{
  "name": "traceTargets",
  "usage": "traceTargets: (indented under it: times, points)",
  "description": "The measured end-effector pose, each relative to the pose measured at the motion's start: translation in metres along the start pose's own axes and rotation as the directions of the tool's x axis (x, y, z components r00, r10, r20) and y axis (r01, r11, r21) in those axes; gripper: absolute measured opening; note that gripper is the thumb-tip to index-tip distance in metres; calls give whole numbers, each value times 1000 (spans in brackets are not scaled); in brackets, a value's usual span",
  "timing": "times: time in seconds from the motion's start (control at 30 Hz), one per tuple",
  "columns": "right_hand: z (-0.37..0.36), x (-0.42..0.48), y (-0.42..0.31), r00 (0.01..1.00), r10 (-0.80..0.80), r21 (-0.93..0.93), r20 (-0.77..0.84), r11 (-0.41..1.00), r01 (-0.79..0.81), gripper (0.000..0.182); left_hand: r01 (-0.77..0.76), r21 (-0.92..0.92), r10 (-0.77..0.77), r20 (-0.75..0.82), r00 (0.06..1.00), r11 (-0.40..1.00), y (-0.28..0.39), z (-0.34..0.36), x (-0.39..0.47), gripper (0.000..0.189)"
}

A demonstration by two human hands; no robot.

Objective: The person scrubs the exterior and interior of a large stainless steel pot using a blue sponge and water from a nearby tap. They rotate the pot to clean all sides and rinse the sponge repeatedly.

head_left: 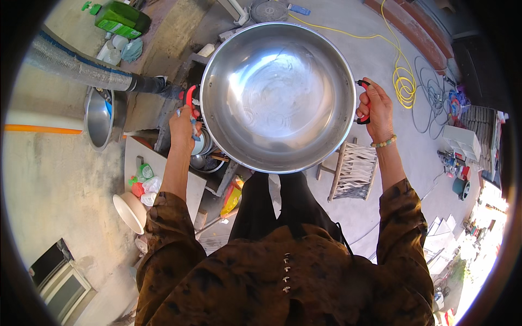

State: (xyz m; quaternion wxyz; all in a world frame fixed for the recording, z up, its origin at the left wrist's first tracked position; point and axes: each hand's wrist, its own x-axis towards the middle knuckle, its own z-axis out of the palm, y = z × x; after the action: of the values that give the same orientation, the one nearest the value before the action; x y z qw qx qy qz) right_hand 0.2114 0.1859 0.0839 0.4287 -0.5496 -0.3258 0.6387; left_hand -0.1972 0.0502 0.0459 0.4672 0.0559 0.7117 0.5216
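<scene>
A wide stainless steel wok (281,93) with two red-and-black side handles is held up in front of me. My left hand (184,126) grips the left handle and also has a bluish cloth or wipe in its fingers. Around the right handle (365,102) my right hand (377,106) is closed, with a beaded bracelet at the wrist. The wok's inside faces me; its polished base shows circular marks and a bright reflection, perhaps with a little water. Below its left rim, a basin of stacked bowls and a ladle (197,161) is partly hidden.
A small woven-seat stool (354,171) stands on the concrete floor at right. Yellow hose or cable (403,87) lies coiled beyond it. Along the left wall are a foil-wrapped pipe (81,61), a metal basin (100,120), a green pump bottle (122,19) and a cream plastic basin (129,214).
</scene>
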Motion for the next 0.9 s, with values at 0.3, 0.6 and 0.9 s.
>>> traceTargets:
  times: [0.3,0.6,0.9]
  points:
    - [-5,-3,32,994,95,-415,47,907,-67,34,6,-71,-9,-49,999,997,-16,-55,-89,16]
    - [53,-45,107,967,226,-465,119,873,-147,30,-16,-75,-1,-223,975,997,-27,-150,-120,16]
    - [92,-68,186,777,609,-522,161,721,-456,28,-37,-85,11,-285,958,996,1,-203,-133,19]
